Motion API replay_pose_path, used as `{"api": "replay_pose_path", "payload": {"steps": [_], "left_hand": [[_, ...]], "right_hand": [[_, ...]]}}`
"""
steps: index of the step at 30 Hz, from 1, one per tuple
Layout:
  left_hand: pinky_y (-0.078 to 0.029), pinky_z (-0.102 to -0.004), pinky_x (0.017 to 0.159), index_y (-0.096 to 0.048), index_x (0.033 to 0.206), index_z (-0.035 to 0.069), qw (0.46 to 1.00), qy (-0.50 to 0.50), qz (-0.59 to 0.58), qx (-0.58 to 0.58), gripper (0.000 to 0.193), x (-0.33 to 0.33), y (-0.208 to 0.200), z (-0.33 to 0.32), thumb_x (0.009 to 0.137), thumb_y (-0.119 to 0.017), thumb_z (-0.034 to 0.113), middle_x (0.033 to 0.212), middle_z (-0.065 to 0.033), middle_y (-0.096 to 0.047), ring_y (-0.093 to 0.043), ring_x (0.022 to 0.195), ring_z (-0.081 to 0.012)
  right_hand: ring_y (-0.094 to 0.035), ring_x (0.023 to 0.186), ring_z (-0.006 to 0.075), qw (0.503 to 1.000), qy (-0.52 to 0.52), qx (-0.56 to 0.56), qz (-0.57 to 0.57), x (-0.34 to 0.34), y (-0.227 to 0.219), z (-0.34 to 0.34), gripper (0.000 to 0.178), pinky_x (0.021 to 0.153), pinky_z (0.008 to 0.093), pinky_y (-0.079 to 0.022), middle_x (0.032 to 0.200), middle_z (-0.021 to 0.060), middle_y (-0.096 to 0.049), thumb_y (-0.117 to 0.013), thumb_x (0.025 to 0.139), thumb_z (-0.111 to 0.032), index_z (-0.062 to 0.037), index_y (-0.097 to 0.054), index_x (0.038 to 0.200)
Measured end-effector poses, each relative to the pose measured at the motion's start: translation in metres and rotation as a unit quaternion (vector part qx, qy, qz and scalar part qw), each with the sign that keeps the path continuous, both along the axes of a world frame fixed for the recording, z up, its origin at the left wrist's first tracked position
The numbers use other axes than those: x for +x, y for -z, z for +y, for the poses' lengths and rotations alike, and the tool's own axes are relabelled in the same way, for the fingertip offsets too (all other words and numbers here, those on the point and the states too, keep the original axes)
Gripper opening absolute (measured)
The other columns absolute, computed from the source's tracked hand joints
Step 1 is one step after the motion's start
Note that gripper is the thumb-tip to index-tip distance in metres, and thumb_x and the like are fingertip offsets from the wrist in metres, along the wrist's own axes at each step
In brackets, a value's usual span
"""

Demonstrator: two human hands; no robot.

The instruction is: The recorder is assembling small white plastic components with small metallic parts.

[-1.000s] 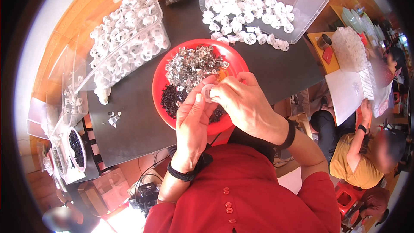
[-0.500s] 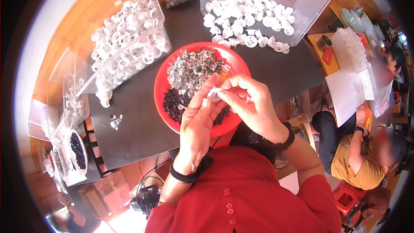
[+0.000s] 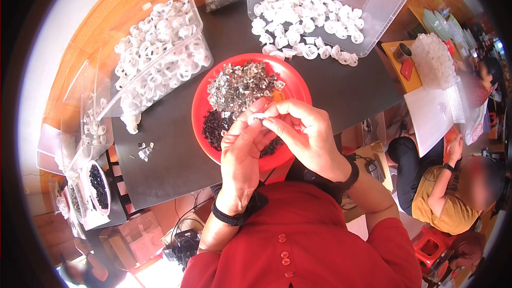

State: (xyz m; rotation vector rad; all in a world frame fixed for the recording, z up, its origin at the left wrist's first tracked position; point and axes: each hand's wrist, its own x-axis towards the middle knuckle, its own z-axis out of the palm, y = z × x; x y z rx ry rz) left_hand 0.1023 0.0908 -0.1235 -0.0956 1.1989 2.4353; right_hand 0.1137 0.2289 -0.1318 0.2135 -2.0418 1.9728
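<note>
Both meeting: left hand [image 3: 239, 156], right hand [image 3: 316, 137] | over red basin [image 3: 293, 81] | fingers [image 3: 287, 108] pinching white piece [image 3: 257, 117]

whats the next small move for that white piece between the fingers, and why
Probably a gentle press with the right hand while the left hand braces the small white piece: the left hand pinches it above the red bowl, and the right hand's fingertips are right at its edge. Its finer details are too small to tell.

The white piece [image 3: 256, 118] and red basin [image 3: 296, 80] look like smooth plastic, the basin glossy. Silvery bits [image 3: 237, 86] look like shiny metal; the dark tabletop [image 3: 173, 157] is matt.
</note>
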Motion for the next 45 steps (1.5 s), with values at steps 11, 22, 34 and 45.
{"api": "replay_pose_path", "payload": {"steps": [11, 22, 34, 45], "left_hand": [[-0.051, -0.0355, 0.091, -0.043, 0.133, -0.002, 0.999, -0.043, 0.019, 0.006, 0.046, -0.004, -0.005, -0.034, 0.091, -0.052, 0.013, 0.121, -0.0209, -0.059, -0.058, 0.114, -0.0326], [-0.052, -0.0338, 0.090, -0.022, 0.144, -0.001, 0.988, -0.054, 0.091, 0.115, 0.053, 0.009, 0.014, -0.069, 0.095, -0.043, 0.006, 0.133, -0.0229, -0.045, -0.052, 0.120, -0.0313], [-0.051, -0.0285, 0.085, -0.020, 0.146, 0.003, 0.987, -0.046, 0.123, 0.094, 0.053, 0.029, 0.030, -0.092, 0.097, -0.040, 0.006, 0.138, -0.0185, -0.042, -0.054, 0.114, -0.0219], [-0.050, -0.0308, 0.087, -0.024, 0.143, -0.001, 0.980, -0.071, 0.141, 0.120, 0.051, 0.017, 0.057, -0.116, 0.095, -0.041, 0.003, 0.134, -0.0204, -0.042, -0.055, 0.107, -0.0234]], "right_hand": [[-0.051, 0.059, 0.0068, 0.939, -0.162, -0.303, 0.013, 0.015, -0.044, 0.032, 0.026, 0.070, 0.0288, -0.046, 0.068, -0.0004, -0.056, -0.049, 0.096, -0.014, -0.0023, -0.056, 0.073], [-0.033, 0.036, 0.0139, 0.800, -0.313, -0.496, 0.128, 0.067, -0.113, -0.017, 0.031, 0.043, 0.0320, -0.033, 0.047, 0.0005, -0.046, -0.053, 0.075, -0.016, -0.0083, -0.043, 0.047], [-0.038, 0.043, 0.0123, 0.878, -0.213, -0.422, 0.081, 0.091, -0.110, -0.003, 0.027, 0.047, 0.0287, -0.034, 0.052, -0.0002, -0.048, -0.055, 0.078, -0.015, -0.0067, -0.047, 0.053], [-0.043, 0.049, 0.0107, 0.927, -0.131, -0.349, 0.048, 0.118, -0.102, 0.022, 0.024, 0.050, 0.0257, -0.035, 0.057, -0.0009, -0.051, -0.056, 0.082, -0.014, -0.0053, -0.051, 0.060]]}}
